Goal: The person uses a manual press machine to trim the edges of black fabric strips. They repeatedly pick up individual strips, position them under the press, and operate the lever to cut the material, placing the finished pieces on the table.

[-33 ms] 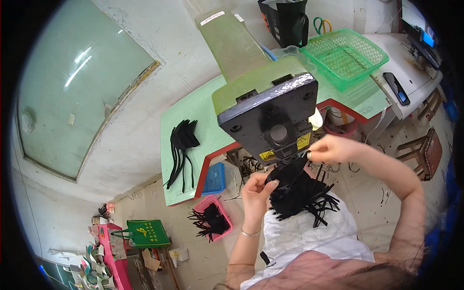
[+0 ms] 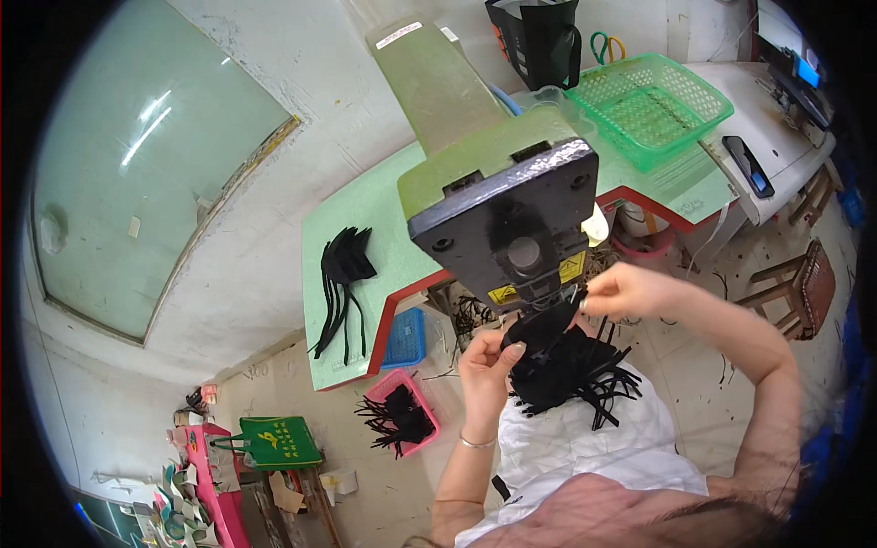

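Observation:
Under the head of a green and black machine (image 2: pixel 507 205), both my hands hold a black fabric piece (image 2: pixel 541 325). My left hand (image 2: pixel 486 362) pinches its near left end between thumb and fingers. At the right, my right hand (image 2: pixel 619 292) has its fingers closed on the piece's upper right end. The machine head hides part of the contact above the piece. Below it, a heap of black fabric pieces with thin straps (image 2: pixel 571 373) lies on my lap over white clothing.
More strapped black pieces (image 2: pixel 345 260) lie on the green table (image 2: pixel 322 352) at left. A pink basket (image 2: pixel 427 437) below holds others, beside a blue basket (image 2: pixel 405 338). A green basket (image 2: pixel 644 151), a phone (image 2: pixel 749 167) and scissors (image 2: pixel 603 47) are at far right.
My right hand has shifted slightly downward with its end of the black fabric piece. My left hand stays nearly in place.

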Available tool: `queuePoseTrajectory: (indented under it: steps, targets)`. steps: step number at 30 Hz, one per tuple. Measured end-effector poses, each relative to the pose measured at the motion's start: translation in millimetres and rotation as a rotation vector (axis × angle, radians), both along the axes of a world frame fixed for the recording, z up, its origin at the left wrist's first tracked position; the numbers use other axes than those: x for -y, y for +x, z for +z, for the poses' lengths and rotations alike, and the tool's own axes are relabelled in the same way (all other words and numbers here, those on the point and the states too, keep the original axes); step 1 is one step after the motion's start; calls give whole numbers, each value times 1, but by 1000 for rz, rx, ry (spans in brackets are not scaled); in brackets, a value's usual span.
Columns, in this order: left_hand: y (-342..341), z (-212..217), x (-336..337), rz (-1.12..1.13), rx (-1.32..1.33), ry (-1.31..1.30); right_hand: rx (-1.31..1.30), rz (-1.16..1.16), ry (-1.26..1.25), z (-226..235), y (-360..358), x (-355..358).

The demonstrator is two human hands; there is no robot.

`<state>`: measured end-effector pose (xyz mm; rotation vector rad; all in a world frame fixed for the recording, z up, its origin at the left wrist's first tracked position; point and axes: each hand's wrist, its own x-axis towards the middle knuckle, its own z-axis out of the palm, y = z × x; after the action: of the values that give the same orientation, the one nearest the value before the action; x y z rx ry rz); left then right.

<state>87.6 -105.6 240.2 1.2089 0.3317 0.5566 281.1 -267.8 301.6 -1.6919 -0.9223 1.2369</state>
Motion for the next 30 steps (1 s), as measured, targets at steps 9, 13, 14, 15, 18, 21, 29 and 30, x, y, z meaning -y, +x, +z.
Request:
queuePoseTrajectory:
  steps: [9,13,14,15,18,21,29,30]
  targets:
    - [-13,-49,38,79,191,-474,139,-198,323,-8,-43,-17]
    - [-36,-80,39,89,138,-413,149,-158,394,6,-58,-32]
    - [-40,-80,39,80,123,-395,201,-104,341,0,-59,-34]
    - [-44,-79,37,71,107,-377,245,-92,369,-6,-61,-35]
    - [-57,-74,-27,207,-11,-138,289,-85,497,-30,-65,-34]
    - [-39,-33,-144,551,27,97,146,-114,274,-51,-63,-8]
    - [-14,-28,-346,973,-1169,1104,-539,-132,-360,-181,-122,44]
    - [-5,-23,-324,1143,-976,1213,-662,-180,-393,-188,-127,47]
